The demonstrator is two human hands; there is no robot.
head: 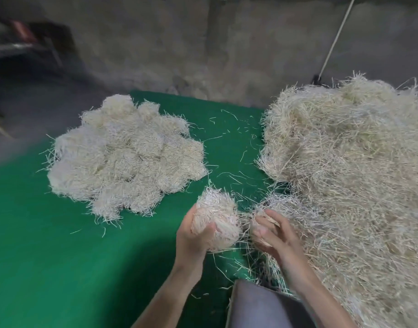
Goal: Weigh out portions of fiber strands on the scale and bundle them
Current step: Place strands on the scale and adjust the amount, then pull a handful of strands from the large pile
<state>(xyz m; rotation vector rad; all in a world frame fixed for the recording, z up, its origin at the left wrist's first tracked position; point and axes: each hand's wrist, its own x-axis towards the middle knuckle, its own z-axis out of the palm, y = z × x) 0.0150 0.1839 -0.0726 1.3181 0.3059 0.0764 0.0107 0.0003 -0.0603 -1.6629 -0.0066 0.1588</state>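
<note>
Head view: the person's left hand [191, 235] was closed round a rounded bundle of pale fibre strands [215, 223], held just above the near part of the bench.
Right hand: the right hand [272, 235] had its fingers curled on a small tuft of the same pale strands [257, 221], at the near edge of the big loose heap of straw-coloured fibre [345, 162].
Step in hand: judged to be shaping a portion into a bundle, with a few strands added or taken off.
Scale: not plainly seen, so whether this portion was weighed could not be told.
Next move: probably tidying the stray ends, then setting the bundle on the pile of finished pale bundles [125, 157] to the left, well apart from the heap.
Surface: a green felt-covered bench [61, 256], with loose strands scattered between pile and heap.
Room: a rough grey concrete wall [156, 43] stood behind, with a thin white rod [336, 39] slanting at the right.
</note>
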